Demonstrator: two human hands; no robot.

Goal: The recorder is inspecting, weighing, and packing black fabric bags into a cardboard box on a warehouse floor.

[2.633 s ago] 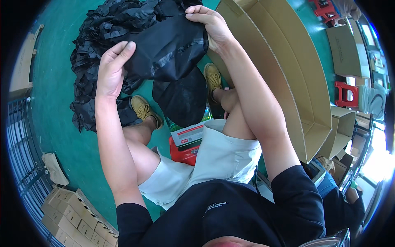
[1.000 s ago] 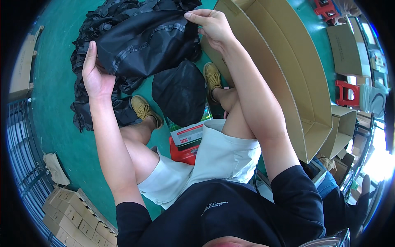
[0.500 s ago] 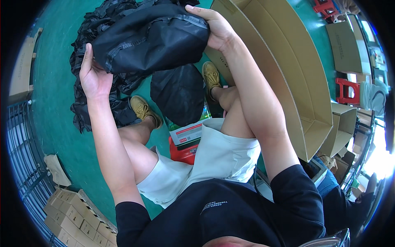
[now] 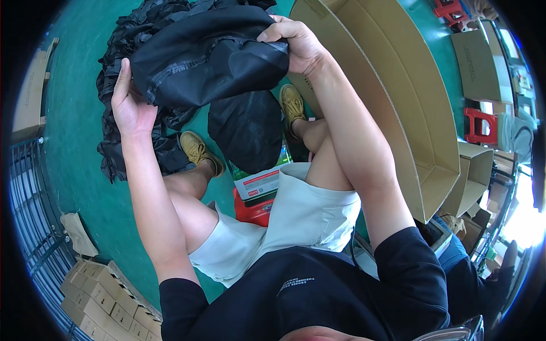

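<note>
Held up in front of me is a black fabric cover (image 4: 205,62) with grey seam tape along its seams. My left hand (image 4: 133,105) grips its left end, the thumb up along the edge and the other fingers hidden behind the cloth. At its right end my right hand (image 4: 298,45) is closed on the fabric, thumb bent over the front. Beneath it, between my feet, another dark fabric piece (image 4: 247,131) lies on top of a green and white box (image 4: 264,184). A large crumpled heap of black fabric (image 4: 116,85) lies on the floor behind and left.
A big open cardboard box (image 4: 392,85) stands close on my right, with a smaller open carton (image 4: 472,170) beyond it. Something red (image 4: 253,213) is under the green and white box. Stacked cartons (image 4: 108,301) sit at lower left; red stools (image 4: 480,125) stand far right.
My right hand has shifted its hold: the thumb, stretched along the top edge before, now bends down over the front of the cloth. The cover's right top edge has dropped slightly.
</note>
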